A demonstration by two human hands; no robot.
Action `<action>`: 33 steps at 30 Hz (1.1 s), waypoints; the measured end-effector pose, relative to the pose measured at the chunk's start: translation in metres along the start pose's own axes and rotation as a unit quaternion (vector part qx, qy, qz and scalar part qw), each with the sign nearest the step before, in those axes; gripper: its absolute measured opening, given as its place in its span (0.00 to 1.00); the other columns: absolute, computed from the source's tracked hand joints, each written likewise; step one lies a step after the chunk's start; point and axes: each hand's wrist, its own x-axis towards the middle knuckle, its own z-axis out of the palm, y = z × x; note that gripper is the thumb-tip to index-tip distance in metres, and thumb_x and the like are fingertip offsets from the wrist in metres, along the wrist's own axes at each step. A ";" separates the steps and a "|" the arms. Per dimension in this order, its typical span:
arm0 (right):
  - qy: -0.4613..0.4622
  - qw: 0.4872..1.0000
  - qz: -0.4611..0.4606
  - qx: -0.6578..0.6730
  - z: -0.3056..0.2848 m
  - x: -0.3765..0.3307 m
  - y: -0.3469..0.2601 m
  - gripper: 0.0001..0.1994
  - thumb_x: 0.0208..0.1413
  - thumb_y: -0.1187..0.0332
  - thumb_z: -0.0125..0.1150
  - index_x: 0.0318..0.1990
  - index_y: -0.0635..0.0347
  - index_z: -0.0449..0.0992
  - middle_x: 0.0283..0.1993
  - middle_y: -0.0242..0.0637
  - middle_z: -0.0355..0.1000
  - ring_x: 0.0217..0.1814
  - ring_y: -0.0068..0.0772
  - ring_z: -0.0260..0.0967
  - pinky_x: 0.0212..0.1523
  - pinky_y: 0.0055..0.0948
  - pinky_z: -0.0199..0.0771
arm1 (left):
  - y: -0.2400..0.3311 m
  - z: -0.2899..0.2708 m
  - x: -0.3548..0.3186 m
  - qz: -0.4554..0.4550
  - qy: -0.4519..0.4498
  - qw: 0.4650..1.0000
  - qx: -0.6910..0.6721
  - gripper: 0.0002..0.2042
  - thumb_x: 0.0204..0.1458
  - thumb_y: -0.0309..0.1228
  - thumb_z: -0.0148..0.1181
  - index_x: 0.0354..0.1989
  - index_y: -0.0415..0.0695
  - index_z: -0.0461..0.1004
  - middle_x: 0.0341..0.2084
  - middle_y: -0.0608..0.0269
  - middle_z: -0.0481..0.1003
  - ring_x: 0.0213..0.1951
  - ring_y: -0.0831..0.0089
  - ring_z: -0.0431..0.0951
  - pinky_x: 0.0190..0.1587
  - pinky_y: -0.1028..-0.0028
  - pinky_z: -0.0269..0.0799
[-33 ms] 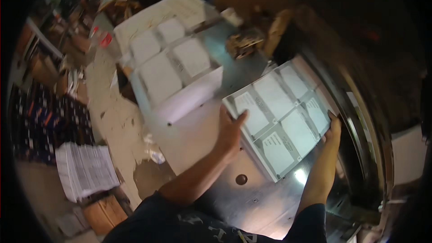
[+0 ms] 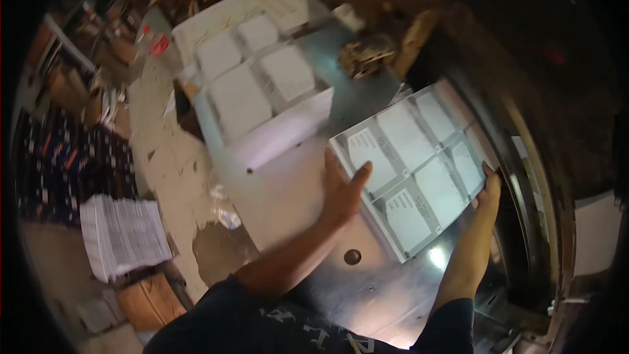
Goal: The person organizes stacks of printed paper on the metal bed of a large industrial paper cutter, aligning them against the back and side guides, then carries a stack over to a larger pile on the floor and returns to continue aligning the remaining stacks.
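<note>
A stack of printed paper sheets (image 2: 393, 132), pale with grey-framed white panels, lies at a slant on the metal table (image 2: 321, 282). My left hand (image 2: 344, 190) grips its left edge, thumb over the top sheet and fingers down the side, partly hidden. Around the right edge curls my right hand (image 2: 488, 189), its fingertips against the sheets. Left of and beyond this stack stands a taller stack of similar sheets (image 2: 285, 120), which neither hand touches.
A wall-like machine edge (image 2: 517, 187) runs along the table's right side. Beyond the stacks lie a brown clump (image 2: 367, 59) and a pale board (image 2: 275, 3). Left are a worn ledge (image 2: 167, 157), a red-capped bottle (image 2: 157, 42), a paper bundle (image 2: 124, 236) and a cardboard box (image 2: 151, 301).
The whole view has shifted slightly. Both hands keep their hold on the stack of sheets, which has hardly moved against the table.
</note>
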 end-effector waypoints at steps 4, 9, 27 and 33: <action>-0.040 0.999 0.020 -0.008 0.010 0.002 -0.003 0.21 0.58 0.69 0.56 0.52 0.80 0.65 0.49 0.55 0.71 0.47 0.46 0.74 0.48 0.38 0.78 | -0.076 -0.019 -0.021 0.077 0.078 0.990 0.085 0.40 0.60 0.41 0.51 0.68 0.29 0.33 0.68 0.41 0.38 0.70 0.57 0.38 0.69 0.67 0.36; -0.071 0.997 0.025 0.007 0.017 -0.003 -0.005 0.20 0.59 0.68 0.56 0.52 0.79 0.66 0.48 0.53 0.71 0.45 0.44 0.75 0.45 0.37 0.78 | -0.100 0.004 0.015 0.122 0.160 0.960 0.195 0.39 0.63 0.45 0.43 0.68 0.29 0.31 0.70 0.41 0.36 0.71 0.57 0.35 0.70 0.68 0.33; 0.029 0.978 -0.152 -0.140 0.032 -0.079 -0.008 0.36 0.56 0.45 0.58 0.66 0.56 0.58 0.45 0.33 0.68 0.40 0.23 0.60 0.49 0.32 0.62 | -0.075 0.034 0.007 0.108 0.154 0.980 -0.061 0.36 0.59 0.36 0.47 0.70 0.38 0.34 0.67 0.43 0.45 0.65 0.54 0.54 0.68 0.62 0.48; 0.145 0.956 -0.168 -0.190 0.050 -0.119 0.066 0.47 0.58 0.32 0.33 0.71 0.64 0.38 0.76 0.48 0.32 0.78 0.45 0.26 0.73 0.35 0.27 | -0.090 0.038 0.006 0.034 0.091 0.988 -0.117 0.33 0.60 0.48 0.41 0.70 0.44 0.43 0.66 0.54 0.53 0.65 0.57 0.56 0.66 0.60 0.52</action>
